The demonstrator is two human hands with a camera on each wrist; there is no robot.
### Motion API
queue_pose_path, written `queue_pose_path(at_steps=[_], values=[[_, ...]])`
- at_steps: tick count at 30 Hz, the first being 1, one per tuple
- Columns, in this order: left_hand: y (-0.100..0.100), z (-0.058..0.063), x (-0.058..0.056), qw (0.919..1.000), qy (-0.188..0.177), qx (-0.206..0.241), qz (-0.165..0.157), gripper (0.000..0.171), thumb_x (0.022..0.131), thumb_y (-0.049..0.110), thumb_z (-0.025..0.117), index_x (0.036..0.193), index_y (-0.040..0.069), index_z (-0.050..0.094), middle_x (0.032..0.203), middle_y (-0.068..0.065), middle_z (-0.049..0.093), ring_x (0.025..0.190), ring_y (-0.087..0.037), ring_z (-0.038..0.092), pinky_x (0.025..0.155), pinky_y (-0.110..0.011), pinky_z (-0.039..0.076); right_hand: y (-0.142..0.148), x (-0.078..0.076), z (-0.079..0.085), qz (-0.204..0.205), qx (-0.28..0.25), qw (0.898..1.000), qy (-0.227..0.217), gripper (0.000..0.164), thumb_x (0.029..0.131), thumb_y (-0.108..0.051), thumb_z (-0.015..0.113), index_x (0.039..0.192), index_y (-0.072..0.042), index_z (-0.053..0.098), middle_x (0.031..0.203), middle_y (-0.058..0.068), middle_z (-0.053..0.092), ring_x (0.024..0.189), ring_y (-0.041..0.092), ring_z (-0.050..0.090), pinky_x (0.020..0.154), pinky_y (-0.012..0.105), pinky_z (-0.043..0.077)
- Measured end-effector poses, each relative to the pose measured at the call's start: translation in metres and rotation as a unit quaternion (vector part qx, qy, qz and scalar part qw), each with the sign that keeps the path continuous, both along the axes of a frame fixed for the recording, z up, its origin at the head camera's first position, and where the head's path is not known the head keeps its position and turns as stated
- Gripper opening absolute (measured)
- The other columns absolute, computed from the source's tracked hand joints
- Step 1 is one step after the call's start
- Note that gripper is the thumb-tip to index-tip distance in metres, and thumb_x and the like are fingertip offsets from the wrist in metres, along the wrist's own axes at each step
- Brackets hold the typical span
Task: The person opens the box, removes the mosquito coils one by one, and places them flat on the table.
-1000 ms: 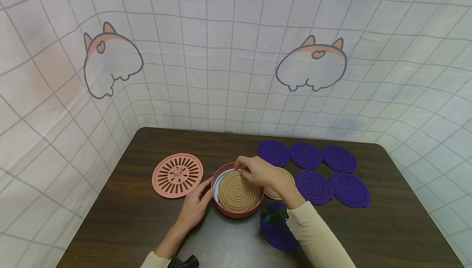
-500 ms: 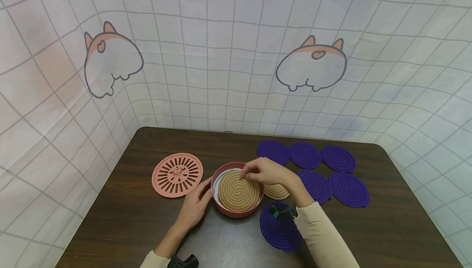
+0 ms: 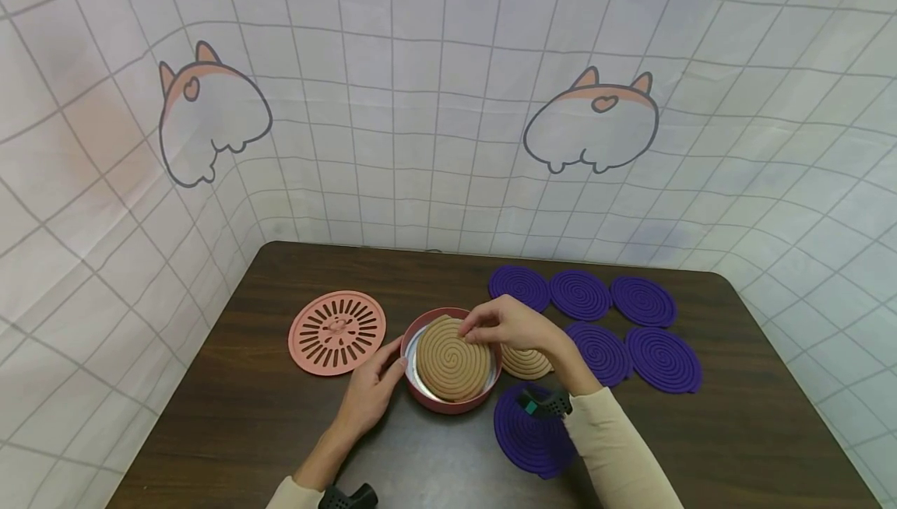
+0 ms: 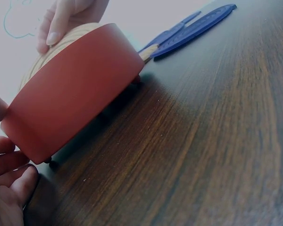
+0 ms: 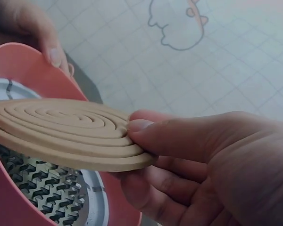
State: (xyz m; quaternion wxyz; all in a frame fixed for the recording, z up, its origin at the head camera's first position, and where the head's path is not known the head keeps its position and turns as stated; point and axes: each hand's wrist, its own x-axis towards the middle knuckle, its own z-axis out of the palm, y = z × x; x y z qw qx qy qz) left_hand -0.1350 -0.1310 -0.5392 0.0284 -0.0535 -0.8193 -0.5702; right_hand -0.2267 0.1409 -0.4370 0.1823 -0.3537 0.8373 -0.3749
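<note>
A tan mosquito coil (image 3: 452, 359) is tilted over a round red mosquito-coil box (image 3: 448, 407). My right hand (image 3: 509, 324) pinches its right edge, thumb on top and fingers beneath, as the right wrist view shows. Below the coil, a toothed metal plate (image 5: 42, 188) and a white ring (image 5: 96, 197) show inside the box. At the box's left side, my left hand (image 3: 370, 392) grips the wall with its thumb at the rim; the left wrist view shows its fingers low against the outside.
A pink slotted lid (image 3: 337, 334) lies left of the box. Another tan coil (image 3: 525, 364) lies to its right, partly under the right hand. Several purple coils (image 3: 596, 354) lie at the right, one purple coil (image 3: 532, 435) nearer the front. A patterned curtain (image 3: 420, 104) hangs behind the table.
My right hand has shifted from the box's far rim to the coil's right edge. The coil has lifted and tilted, leaving more white ring showing. The left hand has stayed in place.
</note>
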Motion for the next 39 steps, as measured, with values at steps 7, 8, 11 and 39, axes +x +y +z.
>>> queue_pose_path(at_steps=[7,8,11,39], values=[[0.001,0.001,-0.002,0.9999,0.012,-0.005,0.001,0.046,0.102,0.029,0.058,0.145,0.011,0.054,0.146,-0.008,0.058,0.138,-0.026,0.052,0.114,-0.050,0.041,0.013,0.003,0.001,-0.037,-0.039,0.998,-0.017,0.018,0.096,-0.017,0.068,0.111,-0.011,0.077,0.109,0.007,0.076,0.088,0.006,0.066,0.076,0.022,0.056],[0.001,0.001,-0.002,0.9999,0.011,-0.007,0.002,0.046,0.102,0.029,0.058,0.145,0.012,0.054,0.146,-0.007,0.058,0.138,-0.025,0.051,0.114,-0.050,0.040,0.015,0.004,0.001,-0.045,-0.043,0.998,-0.019,0.019,0.096,-0.017,0.068,0.111,-0.011,0.077,0.109,0.008,0.076,0.086,0.006,0.066,0.075,0.023,0.056],[0.000,0.001,-0.003,0.9999,0.008,-0.011,0.002,0.046,0.102,0.032,0.058,0.145,0.013,0.055,0.146,-0.006,0.058,0.139,-0.024,0.051,0.114,-0.049,0.040,0.021,0.005,0.001,-0.064,-0.058,0.996,-0.016,0.020,0.096,-0.017,0.068,0.112,-0.010,0.077,0.110,0.010,0.076,0.083,0.006,0.066,0.073,0.028,0.058],[0.001,0.001,-0.001,0.9999,-0.003,-0.015,0.005,0.046,0.102,0.031,0.057,0.145,0.013,0.055,0.147,-0.006,0.057,0.140,-0.025,0.049,0.116,-0.049,0.038,0.040,0.030,-0.029,-0.189,-0.145,0.971,0.002,0.023,0.095,-0.014,0.069,0.113,-0.001,0.075,0.107,0.019,0.075,0.077,0.003,0.065,0.070,0.030,0.059]])
